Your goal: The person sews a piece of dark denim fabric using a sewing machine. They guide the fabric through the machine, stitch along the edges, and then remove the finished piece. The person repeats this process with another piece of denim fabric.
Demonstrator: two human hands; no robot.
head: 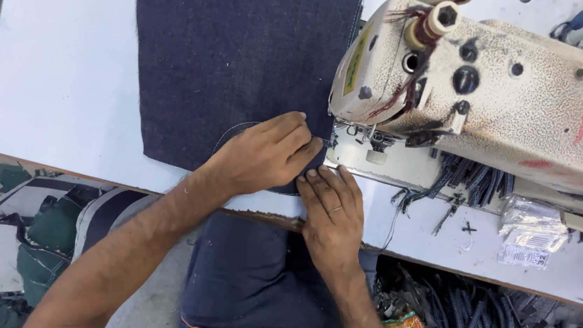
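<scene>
The denim [238, 54] is laid on the counter [60, 80] at nine o'clock of the machine [487, 97]. Its stitched edge is pressed flat under both hands, left [264, 153] and right [333, 213], fingers extended; much seam seems left unsewn.
</scene>
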